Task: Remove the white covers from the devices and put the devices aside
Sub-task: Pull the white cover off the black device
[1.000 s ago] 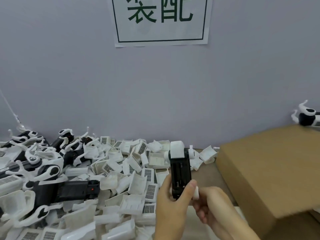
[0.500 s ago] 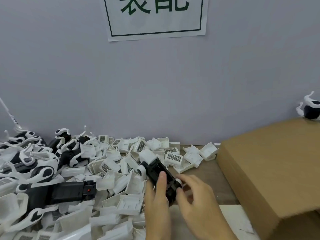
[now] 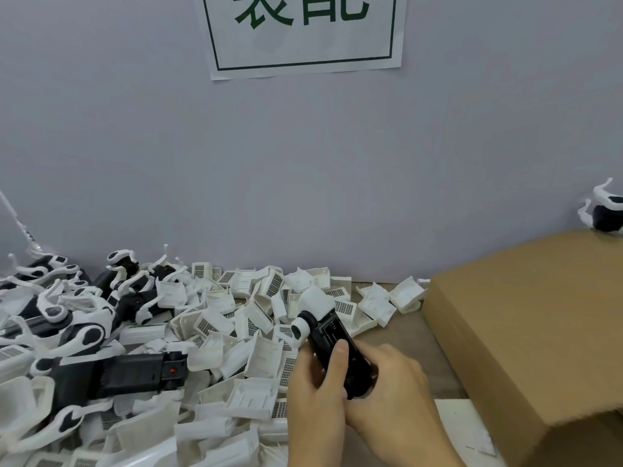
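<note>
A head-worn camera looks down over a desk [image 3: 397, 348] set against a plain pale wall [image 3: 303, 170], where a paper sign [image 3: 303, 32] with green characters hangs at the top of the view. Low in the centre, both hands hold one black device [image 3: 337, 352], tilted with its far end pointing up and to the left. The left hand [image 3: 317, 399] grips it from the left side, the thumb lying across the dark top face. The right hand [image 3: 397, 392] closes around the near end from the right, fingers curled under the body. A white cover [image 3: 315, 299] sits on the far end of the device, not yet off, with a small round white part just below it on the left. Behind and to the left of the hands spreads a deep pile of loose white covers [image 3: 215, 332], many showing gridded vents. Further left lies a heap of black devices [image 3: 128, 372] with curved white arms. A large brown cardboard box [image 3: 532, 332] fills the right side, and one more black and white piece [image 3: 603, 214] peeks up behind it. The step in hand appears to be freeing the cover from this device. The next move likely calls for a firm hold on the body with one hand while the other shifts up to the white cap and pulls or pries it off, then sets the device aside.
</note>
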### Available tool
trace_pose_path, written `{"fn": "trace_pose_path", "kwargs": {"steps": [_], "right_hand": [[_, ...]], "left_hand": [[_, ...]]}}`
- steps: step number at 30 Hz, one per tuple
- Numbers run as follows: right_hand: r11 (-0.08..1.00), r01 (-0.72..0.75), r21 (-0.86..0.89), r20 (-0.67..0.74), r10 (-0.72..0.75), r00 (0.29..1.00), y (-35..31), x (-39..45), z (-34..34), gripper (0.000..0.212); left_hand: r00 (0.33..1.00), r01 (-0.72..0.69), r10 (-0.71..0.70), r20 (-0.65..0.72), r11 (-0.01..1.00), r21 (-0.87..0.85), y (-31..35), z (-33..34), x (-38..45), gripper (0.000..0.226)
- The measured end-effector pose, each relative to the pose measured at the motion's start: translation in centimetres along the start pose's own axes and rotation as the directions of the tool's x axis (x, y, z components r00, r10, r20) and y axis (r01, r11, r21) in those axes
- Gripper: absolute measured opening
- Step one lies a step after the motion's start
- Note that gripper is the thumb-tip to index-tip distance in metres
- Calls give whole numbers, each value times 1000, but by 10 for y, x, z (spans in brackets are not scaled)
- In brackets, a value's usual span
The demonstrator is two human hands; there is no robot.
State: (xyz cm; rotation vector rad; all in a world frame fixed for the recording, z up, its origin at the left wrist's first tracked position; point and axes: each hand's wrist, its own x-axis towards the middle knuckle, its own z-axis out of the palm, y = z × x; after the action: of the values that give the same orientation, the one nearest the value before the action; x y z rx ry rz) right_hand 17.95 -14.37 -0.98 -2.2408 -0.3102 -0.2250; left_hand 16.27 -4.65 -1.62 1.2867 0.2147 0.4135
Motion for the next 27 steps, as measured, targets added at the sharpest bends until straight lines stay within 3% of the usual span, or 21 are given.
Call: {"fn": "trace_pose_path", "kwargs": {"steps": [4,9,12,17,21,24,27], "right_hand": [[1000,-20,6,25,20,999,1,0,3,51],[990,-13,142,123,-5,992,4,-2,6,41],[955,2,298,139,-45,989,5,-1,0,52],[859,-9,512,19,-1,1000,9,0,-6,73],[834,-58,548,-61,110,992,13,3,-3,64],[845,-29,534,-153,130,980,15,4,-1,54],[877,0,481,-244,134,960,12,4,0,58]], "left_hand": [[1000,-13,13,-4,1000,4,0,-2,0,17],[999,-29,31,-34,998,54,-6,-4,2,19],[998,-47,51,-46,994,97,-9,-6,4,24],[989,-125,93,114,939,320,-12,-6,1,34],[967,-130,-25,252,806,578,-12,-2,-7,43],[970,-141,-14,243,780,610,-8,0,-10,50],[968,-154,4,252,801,579,-7,3,-10,55]]}}
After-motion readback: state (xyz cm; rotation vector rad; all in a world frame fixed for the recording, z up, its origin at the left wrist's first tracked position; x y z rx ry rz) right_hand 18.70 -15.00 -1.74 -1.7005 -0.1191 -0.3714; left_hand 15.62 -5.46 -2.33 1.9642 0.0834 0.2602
